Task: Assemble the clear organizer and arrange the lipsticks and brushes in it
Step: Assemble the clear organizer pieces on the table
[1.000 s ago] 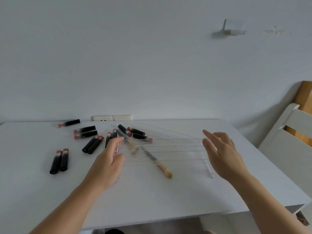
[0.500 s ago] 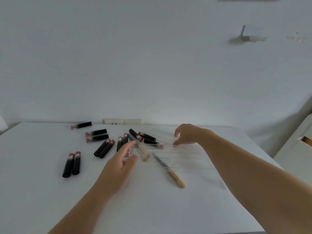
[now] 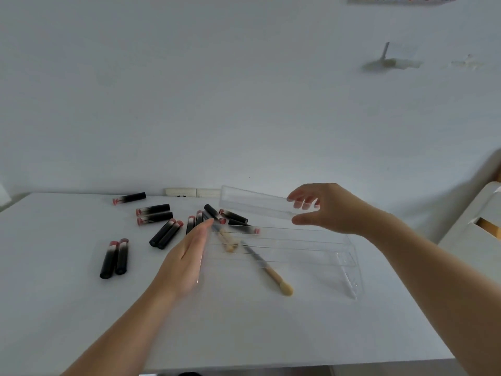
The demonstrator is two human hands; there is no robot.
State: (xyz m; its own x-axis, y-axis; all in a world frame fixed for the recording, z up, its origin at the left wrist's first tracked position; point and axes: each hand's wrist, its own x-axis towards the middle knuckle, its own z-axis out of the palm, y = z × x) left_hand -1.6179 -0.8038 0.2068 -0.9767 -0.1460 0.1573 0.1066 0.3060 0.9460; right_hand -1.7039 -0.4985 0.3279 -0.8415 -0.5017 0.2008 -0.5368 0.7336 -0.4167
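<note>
a clear tray is pinched at its right end by the right hand, long axis running left, above the stepped frame; the left hand rests flat and spread against the frame's left end.

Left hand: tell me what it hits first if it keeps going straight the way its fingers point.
Probably the cluster of lipsticks just beyond the fingertips of the left hand, which lies flat against the clear organizer and points up and right; depth is unclear.

free: table front | blocked: lipsticks left-centre
</note>
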